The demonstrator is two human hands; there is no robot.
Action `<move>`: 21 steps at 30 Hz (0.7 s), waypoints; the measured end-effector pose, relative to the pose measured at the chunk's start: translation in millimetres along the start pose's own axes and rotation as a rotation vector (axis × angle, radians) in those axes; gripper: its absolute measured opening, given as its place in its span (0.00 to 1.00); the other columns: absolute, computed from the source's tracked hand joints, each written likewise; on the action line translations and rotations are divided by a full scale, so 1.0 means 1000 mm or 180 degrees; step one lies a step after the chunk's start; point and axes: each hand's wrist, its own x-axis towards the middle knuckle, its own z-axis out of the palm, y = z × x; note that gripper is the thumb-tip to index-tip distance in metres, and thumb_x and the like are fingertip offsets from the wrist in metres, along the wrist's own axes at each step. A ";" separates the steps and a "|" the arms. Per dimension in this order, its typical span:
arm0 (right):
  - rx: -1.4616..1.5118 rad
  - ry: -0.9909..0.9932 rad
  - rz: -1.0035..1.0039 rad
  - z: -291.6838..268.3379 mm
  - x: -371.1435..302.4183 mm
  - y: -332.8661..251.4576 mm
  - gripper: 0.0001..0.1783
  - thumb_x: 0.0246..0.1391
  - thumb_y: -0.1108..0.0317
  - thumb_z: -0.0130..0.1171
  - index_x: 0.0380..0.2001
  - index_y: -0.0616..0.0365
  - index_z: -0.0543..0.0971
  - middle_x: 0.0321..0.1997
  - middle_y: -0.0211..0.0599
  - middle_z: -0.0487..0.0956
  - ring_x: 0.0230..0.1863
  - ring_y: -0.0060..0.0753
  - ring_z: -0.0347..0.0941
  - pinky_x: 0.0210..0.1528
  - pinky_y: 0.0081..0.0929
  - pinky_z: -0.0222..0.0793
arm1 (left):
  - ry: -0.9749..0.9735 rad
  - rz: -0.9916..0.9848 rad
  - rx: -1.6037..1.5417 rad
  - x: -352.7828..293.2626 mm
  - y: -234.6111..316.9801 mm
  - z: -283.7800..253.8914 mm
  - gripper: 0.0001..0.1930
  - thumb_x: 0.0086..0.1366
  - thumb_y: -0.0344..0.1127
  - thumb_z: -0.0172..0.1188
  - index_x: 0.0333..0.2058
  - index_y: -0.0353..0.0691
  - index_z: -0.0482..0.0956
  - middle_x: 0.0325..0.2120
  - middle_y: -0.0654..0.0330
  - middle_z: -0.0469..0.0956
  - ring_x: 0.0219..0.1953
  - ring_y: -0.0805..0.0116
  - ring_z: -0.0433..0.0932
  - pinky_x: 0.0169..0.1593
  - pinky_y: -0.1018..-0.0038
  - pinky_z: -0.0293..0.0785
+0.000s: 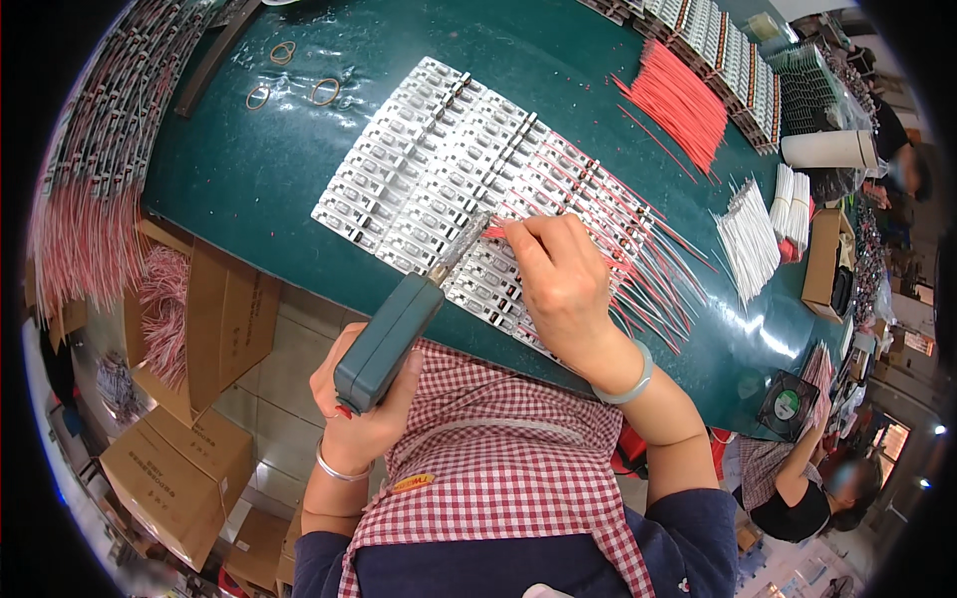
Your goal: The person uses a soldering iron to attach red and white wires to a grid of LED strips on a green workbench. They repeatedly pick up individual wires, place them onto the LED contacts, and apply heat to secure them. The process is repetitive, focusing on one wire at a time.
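My left hand (361,399) is wrapped round a dark green gun-shaped tool (391,339) with a metal nose. Its tip reaches in among rows of white connector-like parts (409,164) laid side by side on the table. Just right of the tip, my right hand (560,274) pinches the end of a red wire (495,231) low over the parts. Many red and white wires (653,289) trail off the right-hand rows, some of them passing behind my right hand. The tool's exact kind, and whether its tip touches a part, I cannot tell.
Loose red wires (678,105) and white wires (748,239) lie in bundles to the right. Stacked parts (713,50) stand at the far right. Rubber bands (324,92) lie far left. Cardboard boxes (179,468) sit below left; a small fan (788,404) and another person (797,488) are right.
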 end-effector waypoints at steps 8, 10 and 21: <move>0.0040 -0.0001 -0.0004 0.000 0.000 0.000 0.16 0.44 0.78 0.60 0.40 0.68 0.79 0.36 0.40 0.75 0.35 0.39 0.71 0.33 0.32 0.69 | -0.0035 0.0114 0.0210 0.002 0.003 -0.002 0.11 0.55 0.22 0.69 0.37 0.30 0.81 0.33 0.55 0.81 0.30 0.67 0.80 0.34 0.75 0.75; 0.0041 -0.0009 -0.0006 0.000 0.000 0.000 0.16 0.44 0.78 0.60 0.40 0.68 0.79 0.36 0.40 0.75 0.35 0.39 0.71 0.33 0.32 0.69 | -0.0026 0.0110 0.0264 0.003 0.004 -0.003 0.11 0.55 0.23 0.70 0.37 0.30 0.81 0.32 0.55 0.81 0.30 0.67 0.80 0.34 0.75 0.75; -0.0006 0.0033 -0.0026 0.000 0.000 -0.001 0.16 0.43 0.78 0.60 0.39 0.68 0.79 0.36 0.40 0.74 0.36 0.40 0.71 0.33 0.32 0.70 | 0.0349 -0.0120 -0.0209 -0.015 -0.008 -0.004 0.14 0.55 0.25 0.70 0.41 0.29 0.83 0.37 0.51 0.84 0.35 0.63 0.85 0.41 0.73 0.80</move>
